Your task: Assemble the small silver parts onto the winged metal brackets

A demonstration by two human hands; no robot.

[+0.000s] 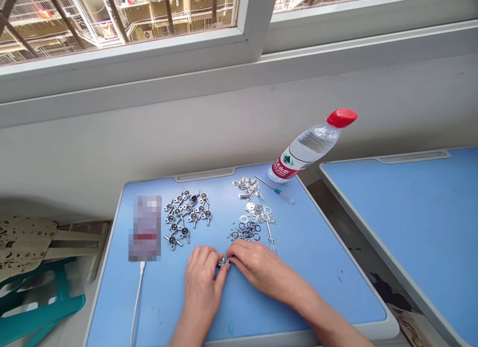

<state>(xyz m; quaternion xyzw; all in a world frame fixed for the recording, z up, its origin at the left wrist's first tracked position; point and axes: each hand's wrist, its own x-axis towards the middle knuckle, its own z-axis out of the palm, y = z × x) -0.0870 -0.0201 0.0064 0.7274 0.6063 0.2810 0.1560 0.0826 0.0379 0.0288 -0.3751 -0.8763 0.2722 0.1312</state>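
My left hand [203, 280] pinches a small silvery metal fitting [224, 261] between thumb and fingers, low over the blue table. From the right, my right hand [254, 265] closes its thumb and fingertips on the upright stem of the same fitting. Just beyond my right hand lie dark rubber rings [248, 231] mixed with tiny metal bits, and behind those a pile of flat metal plates [254, 213]. Small metal levers [246, 185] are heaped farther back. To the left, several similar metal fittings with black centres [189, 208] are spread in a group.
A screwdriver with a clear handle [271, 240] lies beside the plates; another with a blue collar [277, 191] is farther back. A red-capped water bottle [304, 150] stands at the far right corner. A phone [145, 227] with a white cable [137, 297] lies left. Another blue table [411, 202] stands right.
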